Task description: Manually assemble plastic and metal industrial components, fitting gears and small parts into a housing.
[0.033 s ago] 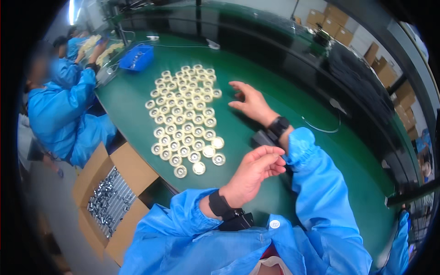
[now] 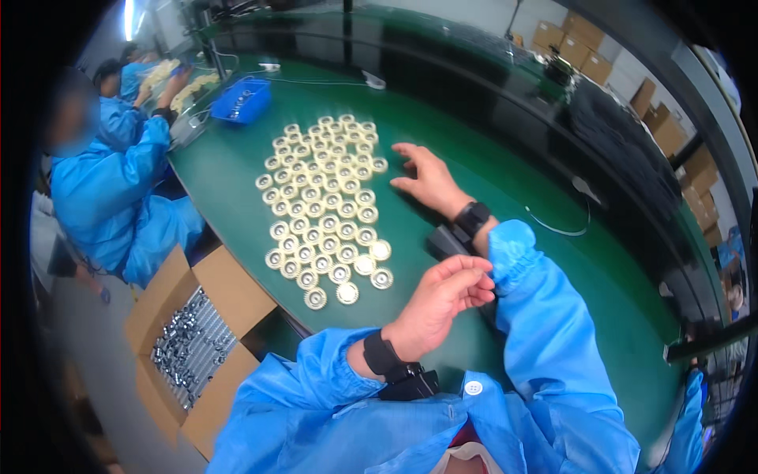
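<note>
Head view: the left hand (image 2: 446,299) is pinched narrow; whether on anything cannot be told. Farther out, the right hand (image 2: 433,180), fingers parted and empty, is beside cream, round, toothed, plastic-looking discs (image 2: 313,209), spread in one layer across the green surface (image 2: 225,170), probably so each is within reach.

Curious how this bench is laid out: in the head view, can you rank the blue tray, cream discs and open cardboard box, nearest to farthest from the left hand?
From the left hand:
1. Cream discs, left, on the table.
2. Open cardboard box, farther left, lower in view.
3. Blue tray, upper left, on the table.
</note>
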`<state>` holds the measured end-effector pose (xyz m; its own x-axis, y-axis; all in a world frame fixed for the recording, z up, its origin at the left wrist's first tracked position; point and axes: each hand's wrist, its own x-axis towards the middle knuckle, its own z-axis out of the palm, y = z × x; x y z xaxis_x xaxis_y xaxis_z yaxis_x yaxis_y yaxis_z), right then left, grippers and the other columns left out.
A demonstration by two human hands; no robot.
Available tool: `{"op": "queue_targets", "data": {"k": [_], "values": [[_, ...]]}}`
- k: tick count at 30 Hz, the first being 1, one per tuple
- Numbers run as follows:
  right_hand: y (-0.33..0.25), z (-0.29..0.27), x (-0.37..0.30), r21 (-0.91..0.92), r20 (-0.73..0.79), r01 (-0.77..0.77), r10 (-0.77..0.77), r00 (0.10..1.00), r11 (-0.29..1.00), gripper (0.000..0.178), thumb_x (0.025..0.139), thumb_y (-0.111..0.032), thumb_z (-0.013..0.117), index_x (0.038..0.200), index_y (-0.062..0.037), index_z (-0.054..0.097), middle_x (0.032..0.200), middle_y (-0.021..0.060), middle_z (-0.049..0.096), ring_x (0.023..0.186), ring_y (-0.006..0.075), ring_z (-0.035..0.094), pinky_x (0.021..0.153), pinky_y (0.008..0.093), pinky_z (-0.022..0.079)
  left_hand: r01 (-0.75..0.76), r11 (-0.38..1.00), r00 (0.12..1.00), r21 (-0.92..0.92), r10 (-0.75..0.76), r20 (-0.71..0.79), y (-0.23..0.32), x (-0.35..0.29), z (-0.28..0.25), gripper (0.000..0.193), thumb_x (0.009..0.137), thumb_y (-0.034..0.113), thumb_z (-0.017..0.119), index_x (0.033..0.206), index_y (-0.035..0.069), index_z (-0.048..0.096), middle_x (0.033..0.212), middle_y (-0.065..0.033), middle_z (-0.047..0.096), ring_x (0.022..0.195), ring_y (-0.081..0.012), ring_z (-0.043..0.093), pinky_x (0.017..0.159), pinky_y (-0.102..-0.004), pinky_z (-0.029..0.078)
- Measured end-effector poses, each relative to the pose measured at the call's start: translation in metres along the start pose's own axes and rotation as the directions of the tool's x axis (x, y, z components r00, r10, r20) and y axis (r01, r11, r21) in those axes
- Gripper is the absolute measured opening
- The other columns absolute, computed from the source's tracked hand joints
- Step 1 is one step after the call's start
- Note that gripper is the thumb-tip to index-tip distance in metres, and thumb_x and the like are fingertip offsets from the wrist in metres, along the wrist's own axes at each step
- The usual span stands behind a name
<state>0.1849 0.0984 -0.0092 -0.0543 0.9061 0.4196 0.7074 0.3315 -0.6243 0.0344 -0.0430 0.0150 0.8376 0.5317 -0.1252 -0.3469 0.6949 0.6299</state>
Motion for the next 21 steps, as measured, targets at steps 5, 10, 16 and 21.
{"op": "queue_targets", "data": {"k": [5,10,16,21], "values": [[-0.002,0.031,0.02,-0.116,0.0,-0.028,0.029,1.0,0.993,0.04,0.075,-0.02,0.074,0.111,-0.0132,0.059,0.103,0.0103,0.058,0.1,0.0286,0.054,0.088,0.0407,0.044,0.056,0.998,0.998,-0.013,-0.056,0.02,0.001,-0.007,-0.002,0.021,0.093,0.017,0.055,0.11,0.004,0.06,0.094,-0.004,0.061,0.088,-0.0137,0.058,0.084,-0.029,0.047],[0.0,0.024,0.013,-0.051,0.011,0.014,-0.014,1.0,0.999,0.029,0.077,-0.019,0.071,0.1,-0.0083,0.059,0.092,0.0082,0.061,0.093,0.0264,0.056,0.084,0.0392,0.045,0.06,0.998,0.997,-0.002,-0.06,0.058,0.006,-0.006,-0.003,0.022,0.095,0.018,0.053,0.111,0.004,0.059,0.094,-0.0042,0.061,0.088,-0.0138,0.058,0.084,-0.0289,0.047],[-0.01,-0.017,-0.043,0.171,-0.147,-0.171,0.197,0.969,0.97,0.026,0.079,-0.015,0.069,0.099,-0.0046,0.056,0.09,0.0061,0.06,0.086,0.0155,0.061,0.077,0.0285,0.049,0.059,0.998,0.997,-0.022,-0.057,0.052,0.007,0.001,-0.004,0.022,0.094,0.017,0.055,0.112,0.005,0.058,0.095,-0.004,0.061,0.087,-0.0136,0.058,0.083,-0.0288,0.047],[-0.06,-0.1,-0.14,0.412,-0.154,-0.193,0.276,0.949,0.891,0.032,0.076,-0.003,0.07,0.106,0.0001,0.057,0.097,0.0059,0.058,0.091,0.0132,0.058,0.083,0.0286,0.048,-0.01,1.0,0.996,0.012,0.011,-0.085,0.001,0.005,0.001,0.027,0.093,0.021,0.059,0.115,0.006,0.052,0.103,-0.0051,0.059,0.088,-0.0149,0.06,0.082,-0.0288,0.047]]}}
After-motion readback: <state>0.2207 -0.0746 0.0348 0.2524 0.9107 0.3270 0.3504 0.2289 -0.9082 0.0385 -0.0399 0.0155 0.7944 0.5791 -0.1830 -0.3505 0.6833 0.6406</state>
